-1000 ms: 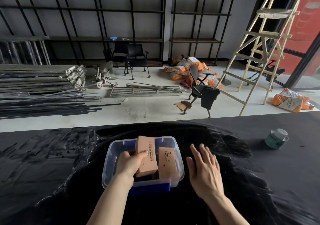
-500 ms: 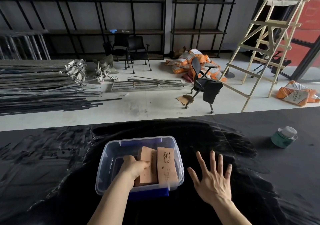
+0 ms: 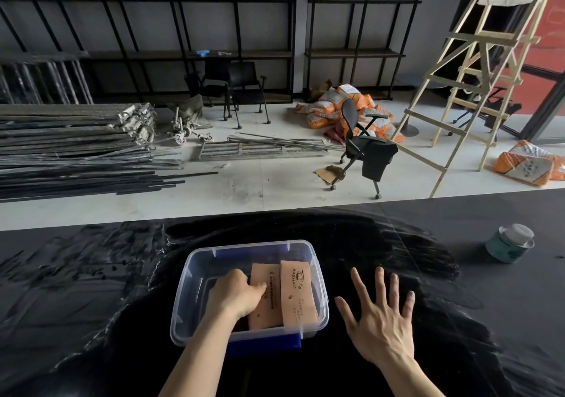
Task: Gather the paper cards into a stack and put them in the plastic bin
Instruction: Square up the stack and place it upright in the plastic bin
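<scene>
Now left hand has lowered cards into bin.

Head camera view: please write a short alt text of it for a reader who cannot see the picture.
A person's left hand presses a stack of tan paper cards into a clear plastic bin on a black table, beside a second stack. The right hand rests open, fingers spread, on the table right of the bin. A green tin stands far right.
</scene>
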